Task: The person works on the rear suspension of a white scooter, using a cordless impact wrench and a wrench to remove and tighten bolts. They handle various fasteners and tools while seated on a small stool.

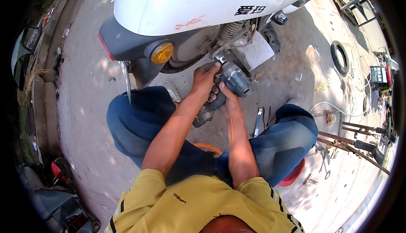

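Note:
I hold a grey-and-blue cordless impact wrench [236,80] close to the rear of a white scooter [182,6]. My right hand [228,100] is wrapped round its handle, with the battery end pointing down toward my left knee. At the front, my left hand [205,78] is closed about the nose, its thumb beside the shiny socket [220,58]. That socket points at the scooter's wheel area, just below the shock absorber spring [231,31]. Whether it sits on a nut is hidden. Left of the wrench, an orange turn signal [162,53] sticks out from the dark rear fender.
A pale block [256,51] stands beside the wheel. Long-handled hand tools [258,122] lie on the ground by my right knee. Farther right are a loose tyre [339,58], a white hose [338,108], a battery [378,74] and rusty metal bars [347,142]. A red basin [294,174] is partly under my right leg.

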Demonstrator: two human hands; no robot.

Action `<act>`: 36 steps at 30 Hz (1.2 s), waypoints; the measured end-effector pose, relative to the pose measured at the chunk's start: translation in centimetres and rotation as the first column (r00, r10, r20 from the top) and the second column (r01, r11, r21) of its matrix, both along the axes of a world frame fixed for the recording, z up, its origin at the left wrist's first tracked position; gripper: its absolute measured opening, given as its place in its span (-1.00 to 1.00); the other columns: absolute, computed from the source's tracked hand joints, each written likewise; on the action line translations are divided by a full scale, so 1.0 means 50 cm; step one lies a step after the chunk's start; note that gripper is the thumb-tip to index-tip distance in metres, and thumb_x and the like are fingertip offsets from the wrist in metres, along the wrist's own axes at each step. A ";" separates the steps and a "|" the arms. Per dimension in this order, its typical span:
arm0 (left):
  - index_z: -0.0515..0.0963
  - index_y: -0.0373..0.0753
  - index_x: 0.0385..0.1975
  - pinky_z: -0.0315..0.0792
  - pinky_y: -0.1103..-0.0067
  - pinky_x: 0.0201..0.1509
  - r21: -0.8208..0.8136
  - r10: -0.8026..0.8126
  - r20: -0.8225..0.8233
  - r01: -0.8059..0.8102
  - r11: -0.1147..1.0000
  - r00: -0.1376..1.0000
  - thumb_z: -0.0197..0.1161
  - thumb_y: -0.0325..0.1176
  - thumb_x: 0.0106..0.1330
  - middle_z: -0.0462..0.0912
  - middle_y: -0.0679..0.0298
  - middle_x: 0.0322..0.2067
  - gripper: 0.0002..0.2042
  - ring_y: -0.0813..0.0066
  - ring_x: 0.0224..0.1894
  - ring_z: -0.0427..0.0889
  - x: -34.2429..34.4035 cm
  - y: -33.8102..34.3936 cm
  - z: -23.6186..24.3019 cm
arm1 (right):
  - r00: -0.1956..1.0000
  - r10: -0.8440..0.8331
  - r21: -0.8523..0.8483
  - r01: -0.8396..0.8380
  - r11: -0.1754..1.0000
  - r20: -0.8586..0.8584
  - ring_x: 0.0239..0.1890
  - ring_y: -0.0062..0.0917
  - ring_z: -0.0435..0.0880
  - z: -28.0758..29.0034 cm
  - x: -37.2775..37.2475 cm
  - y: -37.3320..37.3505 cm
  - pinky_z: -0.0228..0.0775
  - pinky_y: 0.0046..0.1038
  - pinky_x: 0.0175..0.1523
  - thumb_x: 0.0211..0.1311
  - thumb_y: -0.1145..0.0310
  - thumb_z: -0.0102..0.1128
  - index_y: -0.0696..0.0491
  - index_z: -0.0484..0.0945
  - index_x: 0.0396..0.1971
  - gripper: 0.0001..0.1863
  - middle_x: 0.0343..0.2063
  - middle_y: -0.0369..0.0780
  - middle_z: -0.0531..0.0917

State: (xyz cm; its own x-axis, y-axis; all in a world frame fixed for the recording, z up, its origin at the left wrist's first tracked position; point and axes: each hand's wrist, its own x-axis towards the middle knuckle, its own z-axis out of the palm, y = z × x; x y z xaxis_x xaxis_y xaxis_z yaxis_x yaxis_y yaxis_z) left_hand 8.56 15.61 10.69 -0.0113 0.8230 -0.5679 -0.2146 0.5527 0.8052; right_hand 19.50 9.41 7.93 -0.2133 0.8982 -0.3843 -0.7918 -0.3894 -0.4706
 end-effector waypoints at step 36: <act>0.53 -0.27 -0.18 0.36 0.61 -0.52 0.091 -0.328 -0.125 0.340 0.936 0.937 -0.04 -0.02 0.61 0.46 0.36 -0.57 -0.60 0.60 -0.59 0.49 -0.014 -0.060 0.033 | 0.992 -0.102 -0.069 0.107 0.992 0.075 -0.68 -0.54 0.43 0.012 -0.013 0.008 0.29 -0.46 -0.56 0.21 0.48 0.24 0.12 0.54 -0.28 -0.89 -0.60 -0.26 0.47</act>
